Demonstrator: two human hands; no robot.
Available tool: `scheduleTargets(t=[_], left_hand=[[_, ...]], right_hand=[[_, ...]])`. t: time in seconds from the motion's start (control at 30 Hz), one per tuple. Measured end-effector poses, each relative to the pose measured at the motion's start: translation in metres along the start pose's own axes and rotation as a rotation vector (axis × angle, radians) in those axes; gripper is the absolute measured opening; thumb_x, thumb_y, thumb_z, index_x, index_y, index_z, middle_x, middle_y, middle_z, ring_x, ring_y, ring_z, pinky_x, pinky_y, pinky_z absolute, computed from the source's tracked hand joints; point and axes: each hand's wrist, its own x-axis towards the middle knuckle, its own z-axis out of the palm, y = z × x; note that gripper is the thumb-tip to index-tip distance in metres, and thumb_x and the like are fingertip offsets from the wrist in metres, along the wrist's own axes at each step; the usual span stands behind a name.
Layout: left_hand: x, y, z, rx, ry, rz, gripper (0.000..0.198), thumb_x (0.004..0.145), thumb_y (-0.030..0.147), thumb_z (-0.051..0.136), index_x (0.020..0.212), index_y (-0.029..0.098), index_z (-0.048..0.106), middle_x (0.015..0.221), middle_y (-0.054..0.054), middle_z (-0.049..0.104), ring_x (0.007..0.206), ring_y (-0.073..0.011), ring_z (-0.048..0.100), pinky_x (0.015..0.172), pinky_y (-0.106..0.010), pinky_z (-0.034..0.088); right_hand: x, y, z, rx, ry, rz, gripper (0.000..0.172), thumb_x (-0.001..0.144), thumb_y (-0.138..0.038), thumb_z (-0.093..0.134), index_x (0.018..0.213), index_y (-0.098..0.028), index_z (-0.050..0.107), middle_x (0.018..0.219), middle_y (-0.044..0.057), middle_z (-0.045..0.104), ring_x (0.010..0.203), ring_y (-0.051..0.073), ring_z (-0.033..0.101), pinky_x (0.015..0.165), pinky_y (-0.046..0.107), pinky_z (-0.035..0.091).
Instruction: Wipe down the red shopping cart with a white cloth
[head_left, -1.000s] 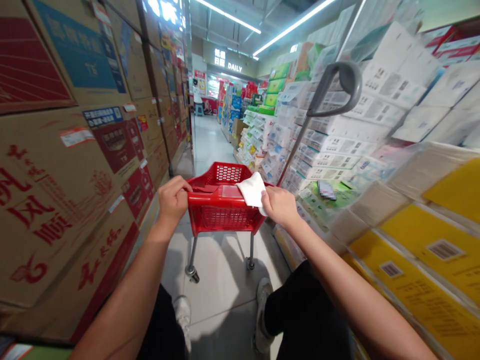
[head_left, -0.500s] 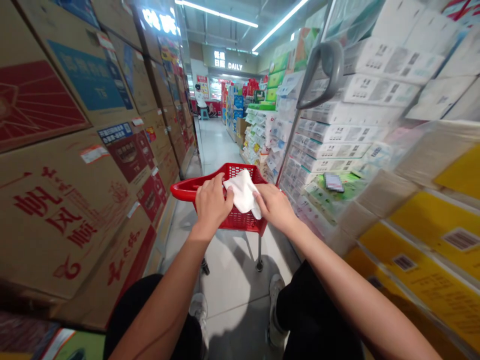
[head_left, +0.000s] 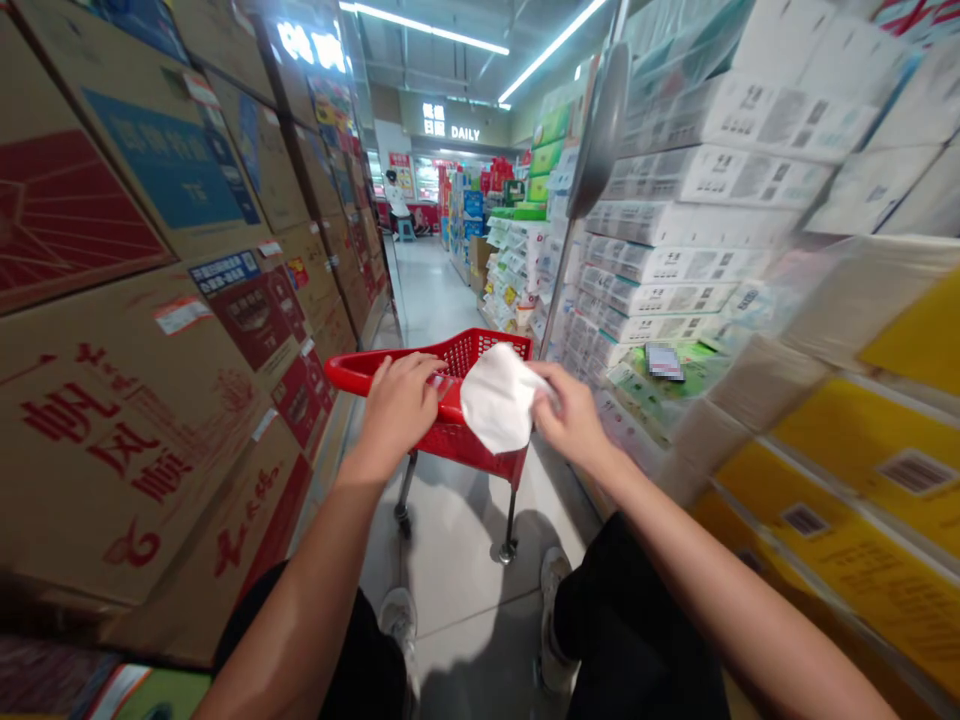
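A small red shopping cart (head_left: 487, 345) stands in front of me, its basket wall pierced with holes and its thin metal legs on casters. My left hand (head_left: 401, 405) lies over the cart's red handle, fingers curled across it. To the right, my right hand (head_left: 570, 415) pinches one edge of a white wipe (head_left: 498, 400) between thumb and fingers. The wipe hangs spread out above the near rim of the cart, covering part of the basket. Whether the wipe touches the rim is unclear.
Stacked cardboard boxes (head_left: 127, 420) wall the left side. Packs of white tissue (head_left: 675, 260) and yellow packs (head_left: 885, 450) are piled on the right. A metal pole with a grey handle (head_left: 600, 130) rises beside the cart. Down the aisle floor (head_left: 427, 280), a person (head_left: 395, 195) sits.
My left hand has left the wipe and moved left onto the cart handle. My right hand holds the wipe alone, slightly further right. The grey handle now appears edge-on.
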Motion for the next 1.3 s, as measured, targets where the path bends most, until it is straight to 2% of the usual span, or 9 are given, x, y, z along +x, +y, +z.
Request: scheduleTargets(t=[0.13,0.43,0.57,0.7,0.87,0.97,1.07,1.17,1.3], left_hand=[[-0.004,0.013,0.005,-0.125,-0.055,-0.001,0.036,0.089,0.02,0.044,0.118,0.023,0.066,0.12,-0.006,0.071,0.111,-0.0239,0.062,0.1,-0.04,0.044],[-0.003,-0.017,-0.003,0.012,-0.062,0.012,0.024,0.091,0.032,0.049,0.095,0.026,0.072,0.109,-0.002,0.074,0.107,-0.0236,0.062,0.095,-0.04,0.042],[0.003,-0.027,-0.011,-0.017,-0.122,0.033,0.023,0.086,0.027,0.051,0.079,0.025,0.073,0.106,-0.001,0.075,0.103,-0.0214,0.065,0.098,-0.039,0.044],[0.0,-0.024,-0.021,-0.004,-0.249,-0.033,0.031,0.089,0.029,0.045,0.102,0.024,0.073,0.117,-0.002,0.073,0.111,-0.0217,0.064,0.101,-0.036,0.046],[-0.002,-0.023,-0.032,0.147,-0.26,-0.063,0.037,0.091,0.026,0.043,0.117,0.024,0.069,0.125,-0.007,0.067,0.118,-0.0252,0.06,0.105,-0.04,0.045],[-0.001,-0.018,-0.042,0.323,-0.213,-0.065,0.035,0.089,0.025,0.046,0.115,0.022,0.069,0.132,-0.013,0.061,0.121,-0.0312,0.056,0.102,-0.045,0.046],[-0.005,0.005,-0.049,0.431,-0.14,-0.109,0.036,0.091,0.025,0.042,0.116,0.02,0.068,0.136,-0.017,0.057,0.122,-0.0344,0.055,0.095,-0.046,0.048],[-0.011,0.042,-0.044,0.301,-0.182,-0.192,0.039,0.096,0.03,0.035,0.125,0.023,0.06,0.128,-0.011,0.065,0.112,-0.027,0.063,0.09,-0.038,0.049],[-0.016,0.069,-0.024,0.34,-0.279,-0.397,0.042,0.092,0.046,0.04,0.121,0.019,0.055,0.095,-0.012,0.073,0.089,-0.0314,0.069,0.073,-0.038,0.048]], right_hand=[[-0.011,-0.023,0.031,-0.109,-0.205,-0.208,0.047,0.093,-0.036,0.049,0.136,-0.018,0.055,0.135,0.012,0.062,0.122,0.027,0.057,0.106,0.044,0.041],[-0.033,0.0,0.024,-0.009,-0.131,-0.199,0.024,0.1,-0.028,0.044,0.115,-0.021,0.061,0.12,0.012,0.068,0.12,0.022,0.06,0.102,0.04,0.046],[-0.044,0.036,0.03,0.155,0.064,0.139,0.021,0.098,-0.036,0.043,0.104,-0.021,0.056,0.099,0.008,0.067,0.09,0.02,0.064,0.081,0.034,0.052],[-0.032,0.075,0.029,0.523,0.398,0.553,0.024,0.089,-0.045,0.05,0.093,-0.022,0.054,0.076,-0.003,0.057,0.063,0.013,0.052,0.057,0.023,0.042],[-0.01,0.098,0.01,0.653,0.606,0.655,0.023,0.082,-0.044,0.056,0.081,-0.022,0.049,0.07,-0.006,0.049,0.059,0.011,0.044,0.054,0.021,0.036],[-0.003,0.082,0.012,0.484,0.508,0.523,0.022,0.086,-0.042,0.054,0.081,-0.022,0.049,0.074,-0.005,0.049,0.066,0.012,0.045,0.061,0.022,0.038],[-0.005,0.049,0.035,0.323,0.218,0.299,0.018,0.085,-0.037,0.056,0.081,-0.021,0.048,0.079,-0.003,0.052,0.074,0.014,0.048,0.07,0.024,0.039],[-0.01,0.014,0.07,0.264,-0.092,0.11,0.012,0.081,-0.028,0.057,0.083,-0.022,0.046,0.079,-0.003,0.052,0.072,0.014,0.048,0.068,0.024,0.037],[-0.012,-0.007,0.102,0.189,-0.162,0.083,0.023,0.084,-0.026,0.052,0.105,-0.022,0.047,0.087,-0.001,0.058,0.075,0.018,0.053,0.068,0.027,0.04]])
